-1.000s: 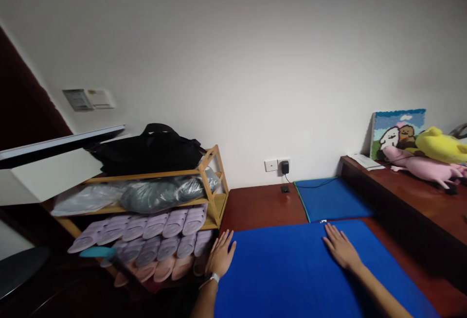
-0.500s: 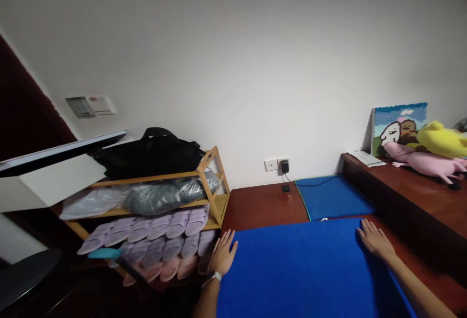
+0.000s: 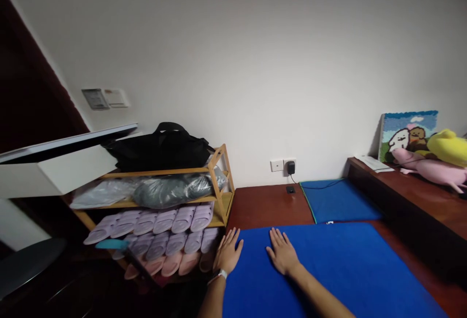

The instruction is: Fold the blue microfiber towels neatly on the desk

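A large blue cloth (image 3: 350, 264) lies flat on the reddish-brown wooden surface (image 3: 259, 203). At its far left corner rests my left hand (image 3: 228, 254), fingers spread over the cloth's left edge, a band on the wrist. My right hand (image 3: 283, 255) lies flat on the cloth near its far edge, a short way right of the left hand, with fingers extended. Neither hand holds anything. Behind the cloth is a smaller blue cloth (image 3: 339, 200) with a green edge.
On the left, a wooden rack (image 3: 219, 186) holds several slippers (image 3: 164, 220), plastic-wrapped items and a black bag (image 3: 164, 150). A plug (image 3: 291, 167) is in the wall socket. Plush toys (image 3: 434, 169) and a dog picture (image 3: 408, 135) stand on the raised right ledge (image 3: 426, 189).
My right hand has moved left across the cloth, from its far right corner to near my left hand. My left hand stays at the left corner. The view has shifted slightly.
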The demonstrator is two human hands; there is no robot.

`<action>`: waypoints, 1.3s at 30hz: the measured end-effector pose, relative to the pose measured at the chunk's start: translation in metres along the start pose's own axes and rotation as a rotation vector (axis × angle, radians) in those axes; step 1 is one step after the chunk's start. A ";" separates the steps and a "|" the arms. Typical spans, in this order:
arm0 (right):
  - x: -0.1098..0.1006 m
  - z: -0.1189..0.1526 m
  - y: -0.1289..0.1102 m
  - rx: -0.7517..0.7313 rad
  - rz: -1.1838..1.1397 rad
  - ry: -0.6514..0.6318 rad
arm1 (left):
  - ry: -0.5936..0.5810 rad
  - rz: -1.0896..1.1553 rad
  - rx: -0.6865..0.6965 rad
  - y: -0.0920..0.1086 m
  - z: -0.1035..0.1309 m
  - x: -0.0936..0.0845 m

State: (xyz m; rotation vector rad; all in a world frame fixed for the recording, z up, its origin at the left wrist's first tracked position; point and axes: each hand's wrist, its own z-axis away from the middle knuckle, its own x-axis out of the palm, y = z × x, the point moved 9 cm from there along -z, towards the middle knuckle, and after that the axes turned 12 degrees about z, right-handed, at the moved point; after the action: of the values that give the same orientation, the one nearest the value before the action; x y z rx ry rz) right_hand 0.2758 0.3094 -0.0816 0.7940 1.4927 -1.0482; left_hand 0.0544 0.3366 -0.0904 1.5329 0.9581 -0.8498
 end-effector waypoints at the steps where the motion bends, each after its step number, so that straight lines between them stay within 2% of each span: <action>1: 0.000 0.003 0.014 0.020 0.006 -0.001 | -0.002 0.000 0.004 0.000 0.000 0.000; 2: -0.001 0.009 0.034 0.049 0.015 0.007 | -0.004 0.001 0.009 0.000 0.000 0.001; 4: -0.004 0.027 0.090 0.132 0.049 0.029 | -0.005 0.007 0.015 -0.001 -0.002 0.002; 10: -0.014 0.114 0.313 0.494 0.199 0.022 | 0.014 0.031 0.033 -0.007 -0.007 0.006; 12: -0.018 0.138 0.378 0.592 0.250 0.033 | 0.013 0.033 0.033 -0.007 -0.007 0.006; 14: -0.019 0.153 0.423 0.634 0.274 0.039 | 0.008 0.029 0.031 -0.007 -0.006 0.005; 15: -0.019 0.157 0.437 0.642 0.279 0.036 | 0.004 0.027 0.029 -0.006 -0.006 0.004; 18: -0.018 0.162 0.454 0.644 0.278 0.010 | -0.005 0.019 0.025 -0.004 -0.006 0.003; 20: -0.021 0.163 0.450 0.661 0.277 -0.006 | -0.010 0.013 0.024 -0.003 -0.005 0.002; 22: -0.028 0.161 0.434 0.685 0.288 0.008 | -0.014 0.006 0.019 -0.002 -0.005 0.002; 24: -0.040 0.151 0.400 0.671 0.304 0.082 | -0.010 0.004 0.015 -0.001 -0.004 0.002; 25: -0.045 0.141 0.375 0.636 0.303 0.128 | -0.006 0.004 0.017 -0.001 -0.004 0.001; 28: -0.050 0.098 0.268 0.439 0.223 0.200 | -0.009 0.005 0.026 0.001 -0.004 0.002; 32: -0.032 0.033 0.103 0.146 0.039 0.148 | 0.002 0.016 0.026 0.000 -0.003 0.003; 34: -0.020 0.010 0.043 0.043 -0.007 0.102 | 0.012 0.019 0.024 -0.001 -0.003 0.003; 36: -0.011 -0.002 0.015 0.003 -0.016 0.052 | 0.008 0.020 0.022 -0.001 -0.003 0.003; 37: -0.007 -0.003 0.013 0.005 -0.012 0.031 | 0.003 0.019 0.022 -0.002 -0.003 0.003; 39: -0.004 0.002 0.034 0.043 0.007 0.007 | -0.007 0.016 0.019 -0.002 -0.003 0.003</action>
State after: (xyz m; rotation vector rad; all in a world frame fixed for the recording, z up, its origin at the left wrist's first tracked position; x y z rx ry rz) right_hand 0.3078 0.3205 -0.0844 0.8339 1.4765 -1.0766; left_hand 0.0541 0.3405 -0.0938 1.5509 0.9339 -0.8545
